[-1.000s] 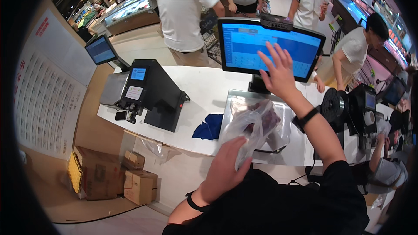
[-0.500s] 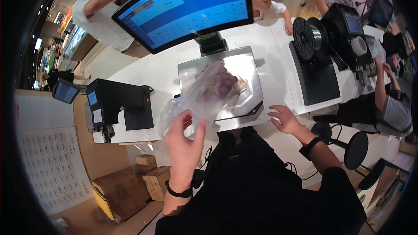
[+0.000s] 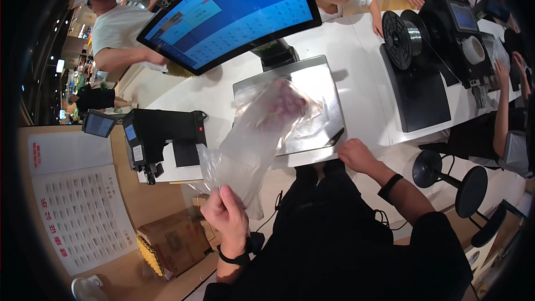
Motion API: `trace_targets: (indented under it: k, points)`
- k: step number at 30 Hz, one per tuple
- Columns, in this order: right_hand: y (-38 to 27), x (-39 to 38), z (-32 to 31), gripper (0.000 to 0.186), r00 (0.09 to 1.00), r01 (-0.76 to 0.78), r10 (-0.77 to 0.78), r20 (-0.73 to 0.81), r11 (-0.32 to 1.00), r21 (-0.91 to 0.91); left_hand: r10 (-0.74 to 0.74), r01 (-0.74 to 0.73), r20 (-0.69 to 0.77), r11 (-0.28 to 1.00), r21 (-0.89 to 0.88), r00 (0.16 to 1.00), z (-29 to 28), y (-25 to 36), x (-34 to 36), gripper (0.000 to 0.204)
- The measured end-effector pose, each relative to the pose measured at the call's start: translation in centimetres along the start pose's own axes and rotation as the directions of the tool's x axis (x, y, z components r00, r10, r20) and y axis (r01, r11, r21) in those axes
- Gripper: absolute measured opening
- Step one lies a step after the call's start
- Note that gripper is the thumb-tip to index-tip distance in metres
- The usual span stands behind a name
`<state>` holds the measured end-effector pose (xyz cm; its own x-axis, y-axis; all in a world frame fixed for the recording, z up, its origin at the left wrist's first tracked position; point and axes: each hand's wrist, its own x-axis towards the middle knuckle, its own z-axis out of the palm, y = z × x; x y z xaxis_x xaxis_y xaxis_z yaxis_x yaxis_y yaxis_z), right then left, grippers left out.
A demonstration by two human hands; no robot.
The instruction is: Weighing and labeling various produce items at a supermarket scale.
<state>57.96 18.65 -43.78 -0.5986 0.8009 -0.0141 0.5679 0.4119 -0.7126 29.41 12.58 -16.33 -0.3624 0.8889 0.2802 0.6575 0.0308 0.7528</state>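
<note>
Nearest, left hand (image 3: 225, 210): fingers closed on one end of a clear plastic bag (image 3: 253, 139), stretched past the near edge of the white counter (image 3: 362, 95).
Right hand (image 3: 356, 155): fingers folded in, just beside the near right corner of the metal scale (image 3: 309, 138).
Bag's far end: resting on that scale, purplish contents (image 3: 285, 103) blurred through the plastic.
Blue screen (image 3: 234, 17): behind the scale.
Farther back: a person in a cap (image 3: 114, 28).
</note>
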Motion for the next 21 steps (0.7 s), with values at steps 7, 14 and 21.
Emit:
trace_targets:
  k: [7,14,21]
  points:
    - [-5.8,5.5,-9.6,0.010,0.949,0.090,0.078,-0.307,0.863,0.496,0.014,-0.020,-0.063,0.996,-0.087,0.998,-1.7,-2.6,-2.9,0.046]
    - [-8.3,17.9,-8.1,0.033,0.968,-0.134,0.251,0.018,0.456,0.880,0.318,-0.318,0.054,0.948,-0.005,0.947,-1.4,-2.0,-2.9,0.035]
    - [-6.7,19.8,-7.1,0.055,0.925,0.036,0.071,-0.373,0.961,0.275,0.418,-0.416,0.062,0.908,-0.046,0.906,-1.1,-1.5,-2.8,0.034]
